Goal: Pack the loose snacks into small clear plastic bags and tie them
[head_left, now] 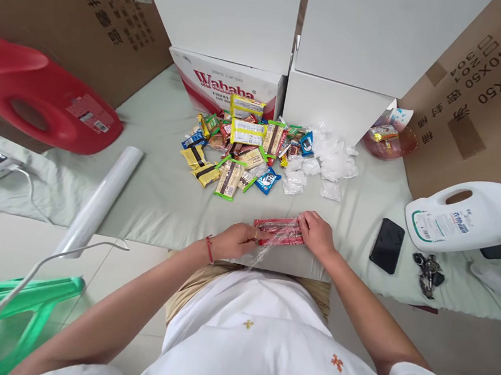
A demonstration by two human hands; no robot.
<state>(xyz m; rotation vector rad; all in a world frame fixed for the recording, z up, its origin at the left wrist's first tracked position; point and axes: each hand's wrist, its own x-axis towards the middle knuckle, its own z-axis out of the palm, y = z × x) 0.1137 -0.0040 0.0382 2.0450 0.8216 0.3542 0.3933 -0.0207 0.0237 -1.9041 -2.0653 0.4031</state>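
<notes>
A long red snack packet (288, 234) lies flat near the table's front edge, with a thin clear plastic bag (266, 250) around or over it and trailing off the edge. At the packet's right end, my right hand (316, 233) is closed, thumb and fingers gripping it. My left hand (236, 241), a red string bracelet on its wrist, has its fingers closed at the left end on the clear plastic; the fingertips are partly hidden. Beyond my hands is a pile of small wrapped snacks (230, 178) in yellow, green, blue and red. Crumpled clear bags (336, 161) lie right of it.
A Wahaha carton (226, 77) and white boxes stand behind the pile. Left are a red jug (54, 95) and a plastic film roll (101, 196). A phone (386, 246), keys (428, 275), a white detergent jug (471, 216) and a pink bowl (393, 146) lie right.
</notes>
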